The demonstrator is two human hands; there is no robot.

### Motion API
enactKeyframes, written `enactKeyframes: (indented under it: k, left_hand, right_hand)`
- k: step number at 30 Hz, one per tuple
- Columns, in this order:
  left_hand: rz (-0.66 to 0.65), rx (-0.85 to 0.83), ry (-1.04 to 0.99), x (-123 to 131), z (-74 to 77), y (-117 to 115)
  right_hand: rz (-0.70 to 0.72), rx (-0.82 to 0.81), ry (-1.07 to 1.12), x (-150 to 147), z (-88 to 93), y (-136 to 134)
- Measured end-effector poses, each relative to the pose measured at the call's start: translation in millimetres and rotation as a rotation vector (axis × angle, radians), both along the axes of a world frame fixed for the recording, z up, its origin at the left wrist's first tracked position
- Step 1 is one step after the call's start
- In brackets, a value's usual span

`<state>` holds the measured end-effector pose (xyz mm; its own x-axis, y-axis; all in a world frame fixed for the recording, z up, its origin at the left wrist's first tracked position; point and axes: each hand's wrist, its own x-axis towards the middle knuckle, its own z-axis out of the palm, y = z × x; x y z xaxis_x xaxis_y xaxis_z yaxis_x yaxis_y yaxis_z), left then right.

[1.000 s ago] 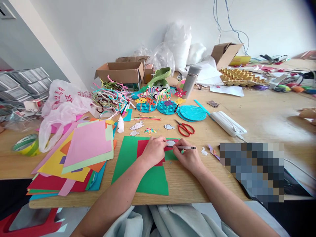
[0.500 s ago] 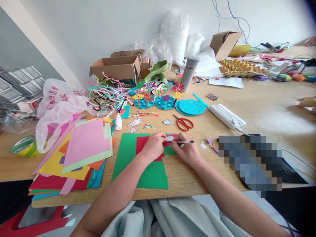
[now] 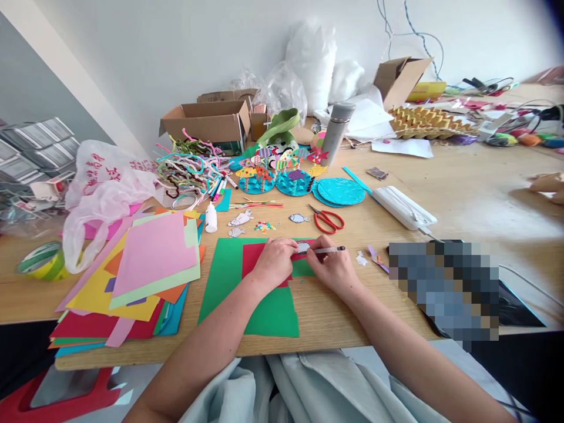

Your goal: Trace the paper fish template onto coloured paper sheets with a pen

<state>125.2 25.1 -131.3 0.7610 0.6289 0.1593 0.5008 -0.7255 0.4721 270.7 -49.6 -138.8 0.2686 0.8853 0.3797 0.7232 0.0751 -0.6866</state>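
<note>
My right hand (image 3: 332,267) is closed around a slim pen (image 3: 331,250), its dark end pointing right. The pen's other end is at a small grey-white paper fish cutout (image 3: 302,247). My left hand (image 3: 275,258) presses its fingertips on the cutout's left side, partly hiding it. Under the cutout lies a sheet of red paper (image 3: 252,258), itself on a larger green sheet (image 3: 222,288). Beyond my hands are another fish cutout (image 3: 298,218), red-handled scissors (image 3: 327,221) and more paper fish (image 3: 240,218).
Coloured paper sheets (image 3: 150,252) are stacked at the left, near a white glue bottle (image 3: 211,218). Blue discs (image 3: 341,191), decorated fish models (image 3: 294,182) and a grey flask (image 3: 338,132) stand farther back. A white power strip (image 3: 403,207) lies right.
The pen's dark end has tipped up slightly in my right hand. Both hands stay in nearly the same place over the cutout.
</note>
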Motion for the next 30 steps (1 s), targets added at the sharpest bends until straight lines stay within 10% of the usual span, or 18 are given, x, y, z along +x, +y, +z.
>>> enactKeyframes:
  k: [30]
  left_hand:
    - [-0.069,0.159,0.130,1.1,5.8,-7.4]
  right_hand:
    - [0.048,-0.075,0.120,2.8,1.1,1.7]
